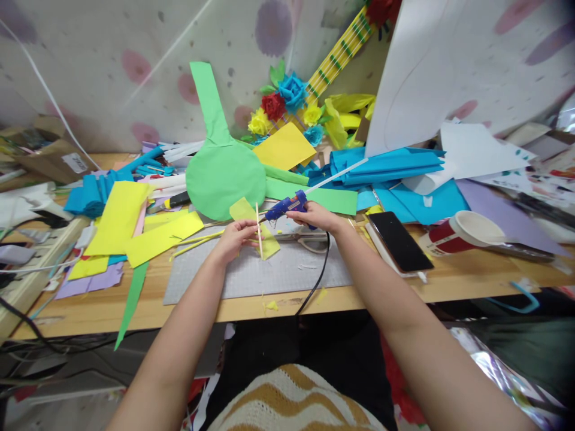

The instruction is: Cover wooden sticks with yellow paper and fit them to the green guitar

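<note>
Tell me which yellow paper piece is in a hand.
The small yellow piece, pinched with a wooden stick by the left hand; the right hand holds a blue glue gun. The larger yellow sheets lie flat, untouched.

A pale wooden table point(471, 280) carries a grey cutting mat point(278, 274) at its front edge, a black smartphone point(399, 241) and a tipped red-and-white paper cup point(462, 232) to the right, and yellow paper sheets point(119, 218) to the left.
</note>
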A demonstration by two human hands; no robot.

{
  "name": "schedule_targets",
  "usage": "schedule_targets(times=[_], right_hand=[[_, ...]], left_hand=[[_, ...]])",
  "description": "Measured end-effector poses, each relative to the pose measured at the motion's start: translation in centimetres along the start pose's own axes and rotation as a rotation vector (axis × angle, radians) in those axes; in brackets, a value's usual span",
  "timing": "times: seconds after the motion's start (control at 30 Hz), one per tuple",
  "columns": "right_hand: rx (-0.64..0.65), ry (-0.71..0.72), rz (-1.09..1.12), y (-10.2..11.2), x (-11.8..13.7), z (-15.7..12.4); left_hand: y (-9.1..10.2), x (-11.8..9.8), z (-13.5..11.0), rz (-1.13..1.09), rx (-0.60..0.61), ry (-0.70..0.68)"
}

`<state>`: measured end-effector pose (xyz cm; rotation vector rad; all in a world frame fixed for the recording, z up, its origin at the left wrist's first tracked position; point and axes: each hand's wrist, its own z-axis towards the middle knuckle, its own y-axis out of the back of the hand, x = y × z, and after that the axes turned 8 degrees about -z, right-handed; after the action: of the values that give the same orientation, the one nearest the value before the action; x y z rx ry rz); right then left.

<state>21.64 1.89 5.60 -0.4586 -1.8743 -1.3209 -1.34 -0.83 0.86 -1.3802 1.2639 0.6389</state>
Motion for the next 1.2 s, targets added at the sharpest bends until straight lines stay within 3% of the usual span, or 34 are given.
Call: schedule_targets(times=[1.2], right_hand=[[-0.103, -0.025, 0.054, 0.6, -0.4, 1.7]], left_hand=[[0.0, -0.2, -0.2, 0.007, 0.021, 0.036]])
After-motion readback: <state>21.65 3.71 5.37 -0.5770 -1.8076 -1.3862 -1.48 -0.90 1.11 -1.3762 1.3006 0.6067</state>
